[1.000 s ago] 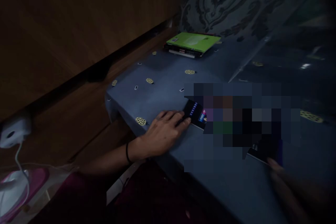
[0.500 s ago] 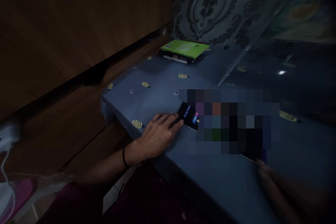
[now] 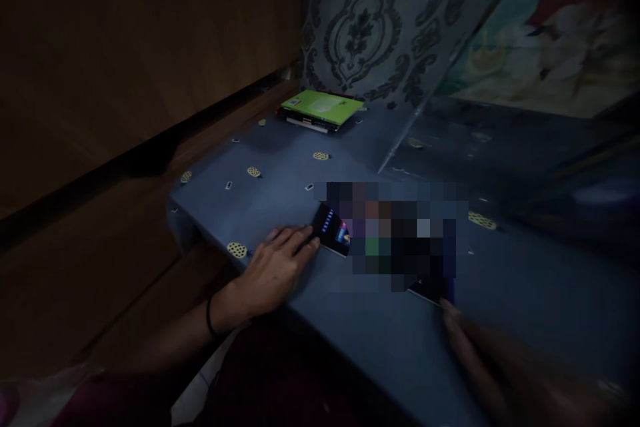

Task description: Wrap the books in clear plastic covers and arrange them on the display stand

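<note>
A dark, thin book (image 3: 329, 232) with small coloured print lies flat on a blue tablecloth (image 3: 345, 333). Pixel blocks hide the middle of its cover. At its left edge rests my left hand (image 3: 277, 268), palm down with the fingers stretched out; the fingertips and thumb touch that edge. My right hand (image 3: 480, 350) is by the book's near right corner, one fingertip against it. Shadow and blur hide most of its other fingers, so its grip is unclear.
Farther back, a green book (image 3: 323, 105) tops a small stack by the patterned wall (image 3: 357, 27). A clear upright sheet (image 3: 415, 117) stands at the right, before a colourful picture (image 3: 540, 47). A wooden panel (image 3: 140, 67) runs along the left.
The view has swung to the right, so the table, book and both hands appear farther left. Both hands keep about the same places at the book's edges.
</note>
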Demonstrator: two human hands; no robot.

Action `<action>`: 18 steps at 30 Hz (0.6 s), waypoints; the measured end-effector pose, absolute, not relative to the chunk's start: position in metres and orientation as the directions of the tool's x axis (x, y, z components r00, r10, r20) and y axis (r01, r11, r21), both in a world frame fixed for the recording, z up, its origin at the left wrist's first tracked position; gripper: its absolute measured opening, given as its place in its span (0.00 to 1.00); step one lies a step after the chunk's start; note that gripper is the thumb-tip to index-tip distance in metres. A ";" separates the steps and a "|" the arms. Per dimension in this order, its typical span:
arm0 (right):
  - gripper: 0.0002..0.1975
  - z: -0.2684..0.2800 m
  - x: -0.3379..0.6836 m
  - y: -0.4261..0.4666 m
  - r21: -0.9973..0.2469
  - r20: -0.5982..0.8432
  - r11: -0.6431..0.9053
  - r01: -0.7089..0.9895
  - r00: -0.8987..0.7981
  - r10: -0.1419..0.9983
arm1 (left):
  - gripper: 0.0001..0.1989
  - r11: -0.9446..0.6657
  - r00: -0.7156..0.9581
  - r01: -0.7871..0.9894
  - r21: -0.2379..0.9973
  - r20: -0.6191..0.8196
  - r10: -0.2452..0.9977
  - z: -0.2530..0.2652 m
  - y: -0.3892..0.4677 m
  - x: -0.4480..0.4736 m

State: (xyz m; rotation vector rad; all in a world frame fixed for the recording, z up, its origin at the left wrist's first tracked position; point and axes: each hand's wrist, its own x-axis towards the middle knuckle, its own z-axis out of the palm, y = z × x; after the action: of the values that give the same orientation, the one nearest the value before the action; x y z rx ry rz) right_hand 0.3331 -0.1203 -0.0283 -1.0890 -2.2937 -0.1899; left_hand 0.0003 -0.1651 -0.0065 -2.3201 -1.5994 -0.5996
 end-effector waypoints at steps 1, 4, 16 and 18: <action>0.17 -0.024 0.330 -0.121 -0.062 0.561 0.683 0.728 -0.540 0.627 | 0.18 -0.364 0.307 0.931 0.030 0.475 0.824 -0.007 -0.165 0.000; 0.16 -0.016 0.323 -0.121 0.004 0.596 0.727 0.687 -0.585 0.550 | 0.20 -0.373 0.309 0.927 0.042 0.477 0.823 -0.009 -0.166 0.000; 0.16 -0.005 0.314 -0.127 0.011 0.580 0.666 0.746 -0.547 0.604 | 0.17 -0.392 0.326 0.919 0.027 0.506 0.799 -0.010 -0.164 -0.002; 0.15 -0.005 0.314 -0.128 -0.005 0.556 0.659 0.752 -0.546 0.627 | 0.16 -0.394 0.331 0.918 0.042 0.468 0.820 -0.007 -0.161 -0.004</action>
State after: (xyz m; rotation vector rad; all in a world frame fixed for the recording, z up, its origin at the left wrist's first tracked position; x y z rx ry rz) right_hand 0.3139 -0.1277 -0.0046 -1.0687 -2.3531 -0.3187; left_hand -0.0035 -0.1610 -0.0072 -2.3654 -1.5762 -0.6223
